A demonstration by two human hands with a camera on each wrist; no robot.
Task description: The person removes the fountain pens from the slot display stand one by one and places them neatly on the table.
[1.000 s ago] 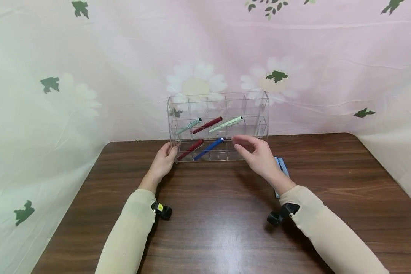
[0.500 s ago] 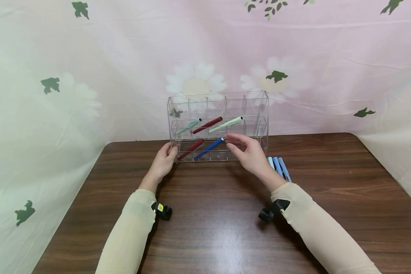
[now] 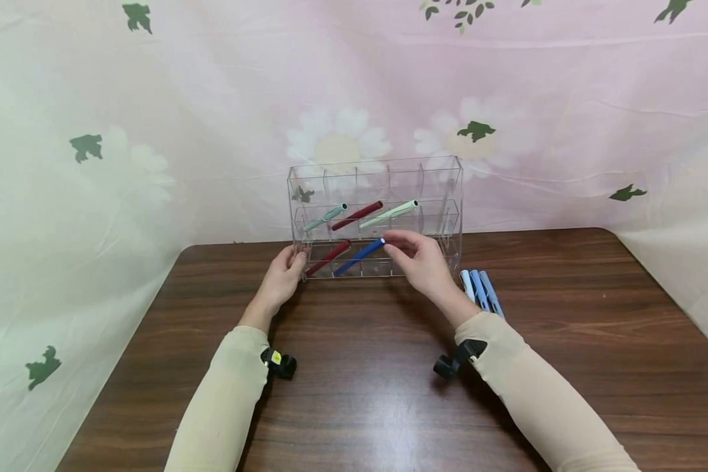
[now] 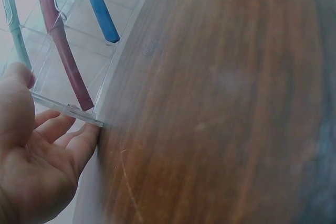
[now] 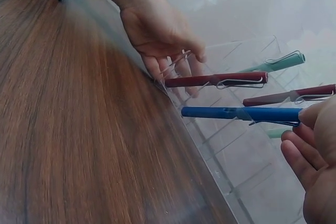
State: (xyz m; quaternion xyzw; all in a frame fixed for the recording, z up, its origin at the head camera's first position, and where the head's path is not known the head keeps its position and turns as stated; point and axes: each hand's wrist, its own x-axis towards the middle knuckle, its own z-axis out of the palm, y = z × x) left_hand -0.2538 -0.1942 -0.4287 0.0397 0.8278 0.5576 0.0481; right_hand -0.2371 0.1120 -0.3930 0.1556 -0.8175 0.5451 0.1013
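A clear acrylic pen rack stands at the back of the table. My left hand grips its left side, thumb in front and fingers behind and below, as the left wrist view shows. My right hand pinches the cap end of a blue pen between thumb and fingertips. This pen leans in the lower tier, its lower end at the rack's front edge. Left of it leans a dark red pen with a wire clip. Higher up lean a teal pen, another dark red pen and a pale green pen.
Right of the rack, three light blue pens lie side by side on the brown wooden table, partly behind my right forearm. A printed fabric backdrop hangs just behind the rack and along both sides.
My right hand has moved left along the rack's front to the blue pen's cap end and now pinches it. More of the light blue pens shows. My left hand and the rack stay put.
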